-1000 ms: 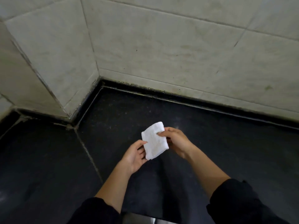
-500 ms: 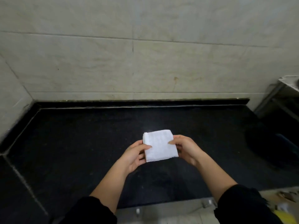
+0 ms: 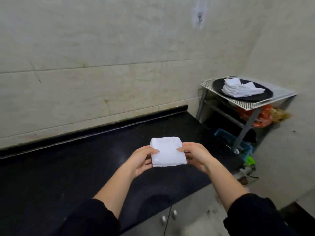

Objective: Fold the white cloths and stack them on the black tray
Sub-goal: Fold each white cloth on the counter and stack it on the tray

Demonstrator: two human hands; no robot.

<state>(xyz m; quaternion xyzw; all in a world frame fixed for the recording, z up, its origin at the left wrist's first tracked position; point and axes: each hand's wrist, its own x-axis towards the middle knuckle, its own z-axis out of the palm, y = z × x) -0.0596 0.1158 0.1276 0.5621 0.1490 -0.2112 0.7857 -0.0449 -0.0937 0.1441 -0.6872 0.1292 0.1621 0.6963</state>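
head view. pinched between both hands, above the black bench (image 3: pixel 68 176): one folded white cloth (image 3: pixel 167 151), a flat pad a little wider than deep, rounded edge on the far side. left hand (image 3: pixel 139 160) at its left edge, thumb on top, fingers curled under. right hand (image 3: pixel 196 155) at its right edge, same grip, thumb over and fingers beneath. both grips closed on the cloth, nothing else in either. no further fold called for, by the look of it; judged ready for stacking.

up and to the right, well apart from the hands: the black tray (image 3: pixel 217 86), resting on a white wire rack (image 3: pixel 281 94) past the end of the bench and higher than the bench top. already on the tray, a stack of folded cloths (image 3: pixel 238 89), slightly fanned toward the right. below the rack, a blue basket (image 3: pixel 226 135) and something orange, too blurred to name.

deciding relation: tray off to the right and farther away than the cloth, so nearer the right hand. likely a carry rightward and upward, across the gap beyond the bench end. long side of the held cloth running left to right, the stack's edges turned at an angle to that, so probably a small turn needed before setting down. risk, as a judgement: skewing the fanned stack if landed off-centre.
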